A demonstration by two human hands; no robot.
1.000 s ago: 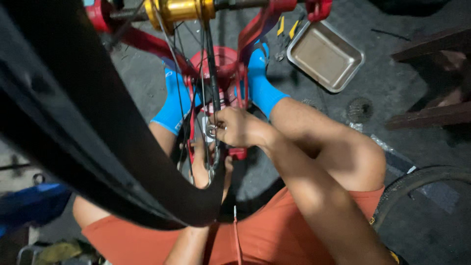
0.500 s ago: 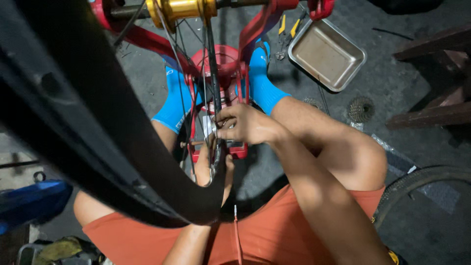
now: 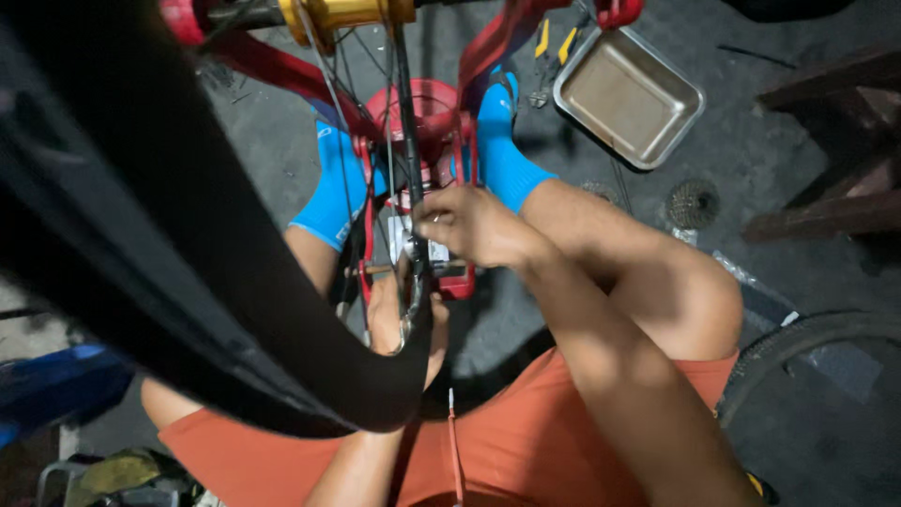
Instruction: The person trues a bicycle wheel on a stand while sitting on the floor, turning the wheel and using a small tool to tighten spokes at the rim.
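The right hand (image 3: 469,225) pinches at the thin metal spokes (image 3: 389,160) of the black-tyred bicycle wheel (image 3: 188,282). Just below its fingers, the left hand (image 3: 394,319) cups the wheel's silver rim (image 3: 413,300).

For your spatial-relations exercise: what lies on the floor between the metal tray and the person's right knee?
In the head view, a bicycle cassette sprocket lies on the grey floor between the metal tray and the right knee.

Matt black rubber tyre (image 3: 169,263), thin shiny metal spokes (image 3: 394,141), glossy gold metal hub (image 3: 347,11), dull brushed steel tray (image 3: 627,96), red painted metal stand (image 3: 427,103), rough grey concrete floor (image 3: 779,131).
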